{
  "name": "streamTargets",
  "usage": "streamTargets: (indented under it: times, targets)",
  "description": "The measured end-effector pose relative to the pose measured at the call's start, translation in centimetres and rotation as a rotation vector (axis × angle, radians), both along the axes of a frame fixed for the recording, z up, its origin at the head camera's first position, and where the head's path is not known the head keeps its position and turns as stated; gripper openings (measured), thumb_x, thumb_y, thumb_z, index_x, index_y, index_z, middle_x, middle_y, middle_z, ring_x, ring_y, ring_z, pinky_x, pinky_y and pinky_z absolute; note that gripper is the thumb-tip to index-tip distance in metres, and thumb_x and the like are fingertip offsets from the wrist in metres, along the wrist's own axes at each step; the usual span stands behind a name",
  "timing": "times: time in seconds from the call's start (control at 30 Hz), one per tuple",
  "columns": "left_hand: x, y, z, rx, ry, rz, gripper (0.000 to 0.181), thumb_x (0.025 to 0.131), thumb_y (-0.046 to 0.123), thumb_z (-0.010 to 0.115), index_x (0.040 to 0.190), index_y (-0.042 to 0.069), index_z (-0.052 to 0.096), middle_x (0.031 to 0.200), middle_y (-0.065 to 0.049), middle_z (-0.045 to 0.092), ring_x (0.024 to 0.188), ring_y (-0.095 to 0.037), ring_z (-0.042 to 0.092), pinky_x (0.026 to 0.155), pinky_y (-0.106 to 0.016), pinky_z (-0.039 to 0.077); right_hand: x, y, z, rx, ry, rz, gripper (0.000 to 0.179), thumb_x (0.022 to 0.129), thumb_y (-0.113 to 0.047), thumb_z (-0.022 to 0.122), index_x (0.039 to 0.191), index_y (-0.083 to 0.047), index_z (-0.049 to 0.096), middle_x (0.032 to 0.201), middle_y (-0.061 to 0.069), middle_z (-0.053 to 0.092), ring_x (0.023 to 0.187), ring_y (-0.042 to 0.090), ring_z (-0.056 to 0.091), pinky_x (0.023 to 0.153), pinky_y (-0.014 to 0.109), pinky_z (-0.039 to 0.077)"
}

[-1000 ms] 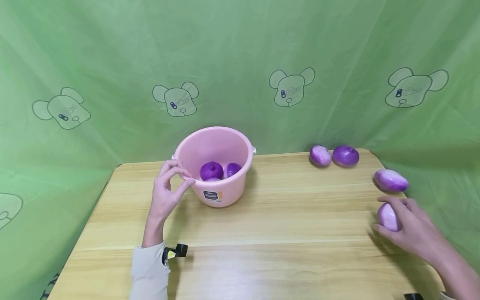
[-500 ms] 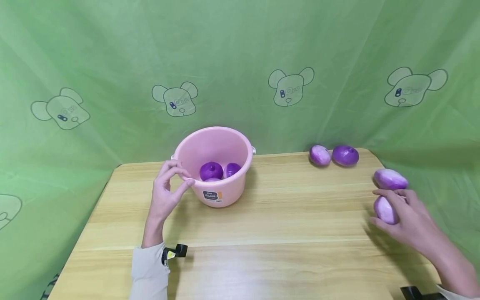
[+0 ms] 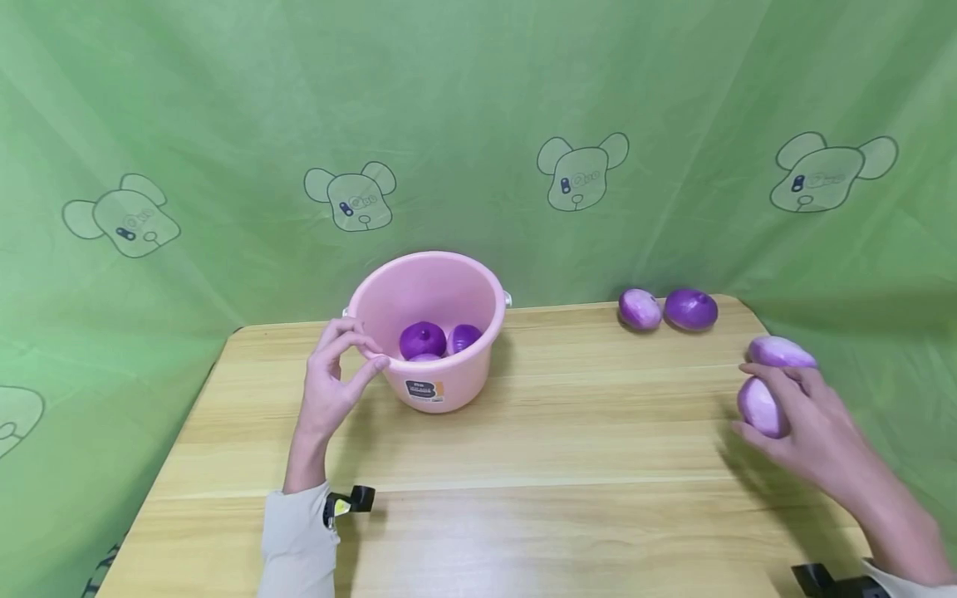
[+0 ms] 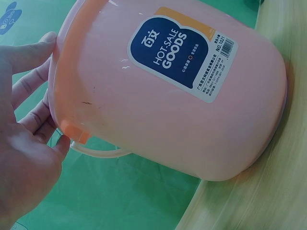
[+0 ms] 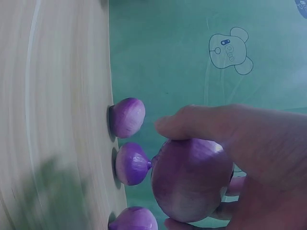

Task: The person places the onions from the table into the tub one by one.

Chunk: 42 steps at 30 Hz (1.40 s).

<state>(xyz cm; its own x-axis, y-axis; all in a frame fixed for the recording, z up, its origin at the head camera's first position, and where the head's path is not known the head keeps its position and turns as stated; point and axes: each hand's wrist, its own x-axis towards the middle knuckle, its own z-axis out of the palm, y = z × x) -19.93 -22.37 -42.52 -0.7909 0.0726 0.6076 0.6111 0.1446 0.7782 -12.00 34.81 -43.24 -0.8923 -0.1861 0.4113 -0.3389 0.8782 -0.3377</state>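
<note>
A pink bucket (image 3: 449, 386) stands on the table with several purple onions (image 3: 422, 340) inside. My left hand (image 3: 332, 382) pinches its near-left rim between thumb and fingers; the left wrist view shows the fingertips at the rim (image 4: 55, 91) beside the handle joint. Over the table's right side, my right hand (image 3: 815, 432) grips a purple-and-white onion (image 3: 761, 409), thumb on one side and fingers round the other. In the right wrist view this onion (image 5: 192, 182) fills the palm. Just beyond it lies another onion (image 3: 781, 351), partly covered by the hand in the head view.
Two more onions, one pale (image 3: 640, 310) and one dark purple (image 3: 691, 309), lie side by side near the table's back right corner. The wooden table (image 3: 568, 465) ends at a green curtain (image 3: 463, 100) with printed bear heads.
My right hand has moved a little forward and left with its onion, now overlapping the onion behind it. The left hand and bucket stay in place.
</note>
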Motion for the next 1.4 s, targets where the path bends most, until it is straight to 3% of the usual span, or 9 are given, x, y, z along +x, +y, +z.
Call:
streamTargets:
  times: [0.13,0.6,0.93,1.17,1.4]
  targets:
    - [-0.1,0.1,0.1,0.0,0.0,0.0,0.016,0.08,-0.014,0.076,0.089,-0.004,0.068,0.116,-0.013,0.056,0.124,-0.031,0.047,0.122,-0.048,0.027,0.0,-0.3,0.3,-0.003,-0.027,-0.011,0.081,0.069,-0.014,0.092,0.139,0.0,0.053,0.134,0.048,0.039,0.102,0.069,0.045,0.07,0.086,0.039]
    - [-0.1,-0.1,0.0,-0.002,-0.004,-0.004,0.015,0.081,-0.014,0.076,0.089,-0.004,0.068,0.113,-0.013,0.056,0.125,-0.047,0.043,0.123,-0.049,0.025,-0.9,-1.3,1.2,0.016,0.016,0.016,0.088,0.062,-0.007,0.094,0.14,-0.003,0.054,0.133,0.041,0.047,0.107,0.064,0.048,0.075,0.083,0.041]
    - [0.2,0.0,0.2,0.004,-0.002,-0.007,0.014,0.082,-0.013,0.076,0.089,-0.003,0.068,0.113,-0.014,0.056,0.124,-0.046,0.043,0.123,-0.049,0.025,-1.2,-2.0,1.6,0.002,-0.004,-0.005,0.084,0.066,-0.008,0.092,0.141,-0.004,0.054,0.135,0.042,0.044,0.11,0.063,0.047,0.075,0.084,0.04]
    - [0.2,0.0,0.0,0.006,-0.006,-0.003,0.016,0.08,-0.014,0.076,0.089,-0.003,0.068,0.115,-0.013,0.056,0.124,-0.046,0.043,0.124,-0.049,0.024,-1.5,-2.2,1.6,0.012,0.052,0.022,0.084,0.062,-0.005,0.092,0.139,-0.005,0.057,0.129,0.038,0.047,0.107,0.059,0.05,0.073,0.082,0.044]
    - [0.2,0.0,0.0,0.006,-0.018,0.0,0.018,0.079,-0.018,0.076,0.09,-0.006,0.068,0.117,-0.023,0.053,0.126,-0.042,0.044,0.124,-0.05,0.024,-2.0,-2.6,1.8,0.014,0.07,0.05,0.083,0.064,-0.005,0.09,0.139,-0.005,0.057,0.126,0.032,0.051,0.106,0.053,0.052,0.074,0.077,0.046]
